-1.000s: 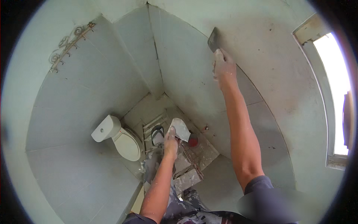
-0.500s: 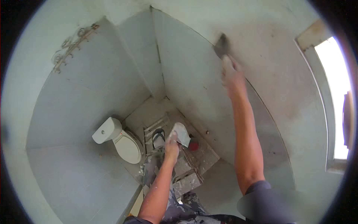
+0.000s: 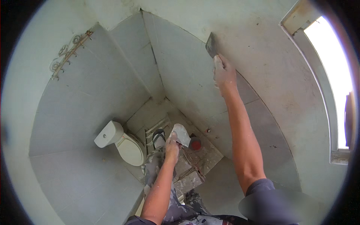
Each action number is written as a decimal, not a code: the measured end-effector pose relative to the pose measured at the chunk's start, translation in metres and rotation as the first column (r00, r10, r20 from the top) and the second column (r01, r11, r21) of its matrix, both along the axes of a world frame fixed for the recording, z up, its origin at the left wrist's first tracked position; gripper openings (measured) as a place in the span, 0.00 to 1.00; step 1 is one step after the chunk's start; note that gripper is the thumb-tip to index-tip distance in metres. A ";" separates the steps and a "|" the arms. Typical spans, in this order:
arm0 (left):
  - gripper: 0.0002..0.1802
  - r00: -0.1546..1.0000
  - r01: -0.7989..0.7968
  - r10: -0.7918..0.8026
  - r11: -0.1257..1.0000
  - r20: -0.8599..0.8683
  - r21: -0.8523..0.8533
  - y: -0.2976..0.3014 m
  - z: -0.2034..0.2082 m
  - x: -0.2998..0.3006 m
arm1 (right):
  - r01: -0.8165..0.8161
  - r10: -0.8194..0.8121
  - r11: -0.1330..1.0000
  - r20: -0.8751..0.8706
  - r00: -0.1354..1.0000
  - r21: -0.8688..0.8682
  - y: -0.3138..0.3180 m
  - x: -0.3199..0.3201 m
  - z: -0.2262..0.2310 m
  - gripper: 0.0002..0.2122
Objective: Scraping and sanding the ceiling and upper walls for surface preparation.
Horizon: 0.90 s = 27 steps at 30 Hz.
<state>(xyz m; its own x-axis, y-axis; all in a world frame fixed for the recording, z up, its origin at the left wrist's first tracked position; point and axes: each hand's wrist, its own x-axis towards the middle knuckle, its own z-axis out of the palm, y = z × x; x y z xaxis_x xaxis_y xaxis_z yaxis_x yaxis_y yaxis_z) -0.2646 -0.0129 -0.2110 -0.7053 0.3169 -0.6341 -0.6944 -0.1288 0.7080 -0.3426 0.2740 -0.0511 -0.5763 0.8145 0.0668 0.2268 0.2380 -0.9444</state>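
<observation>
My right hand (image 3: 225,73) reaches up to the right-hand wall, its fingers wrapped round a putty knife (image 3: 211,44). The dark, flat blade lies at the wall, by the line where the grey tiles meet the pale plaster (image 3: 262,48). Low in the middle, my left hand (image 3: 173,149) grips a flat, pale plate (image 3: 180,135) with whitish smears; what kind of plate it is I cannot make out. White residue marks my right fingers. The putty knife's handle is mostly hidden in my grasp.
A white toilet (image 3: 129,150) stands in the corner at left. Below me is a spattered wooden platform (image 3: 188,183), with a round container, reddish inside (image 3: 195,144), on it. A scrolled hook rack (image 3: 70,56) hangs on the left wall. A bright window (image 3: 326,75) is at right.
The whole view has shifted a little, the window moving left and up. My right hand and putty knife appear slightly farther left, still at the wall. My left hand keeps its grip.
</observation>
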 end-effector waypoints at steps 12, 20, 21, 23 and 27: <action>0.24 0.978 0.165 -0.184 0.972 -0.100 -0.167 0.011 0.015 0.010 | -0.099 0.085 0.991 0.148 0.985 0.089 -0.030 0.087 0.010 0.21; 0.27 0.616 -0.175 -0.101 0.950 -0.782 -0.260 0.147 0.113 -0.097 | 0.197 -0.251 0.964 0.374 0.893 0.177 -0.069 0.394 0.019 0.18; 0.27 0.542 -0.174 -0.099 0.958 -0.834 -0.228 0.176 0.134 -0.114 | 0.214 -0.276 0.958 0.422 0.864 0.189 -0.077 0.422 0.014 0.18; 0.26 0.524 -0.193 0.009 0.975 -0.852 -0.108 0.226 0.166 -0.156 | 0.238 -0.280 0.960 0.441 0.852 0.151 -0.097 0.462 -0.009 0.18; 0.27 0.496 -0.276 0.198 0.959 -0.846 0.062 0.295 0.192 -0.135 | 0.346 -0.304 0.937 0.580 0.756 0.040 -0.137 0.501 -0.021 0.18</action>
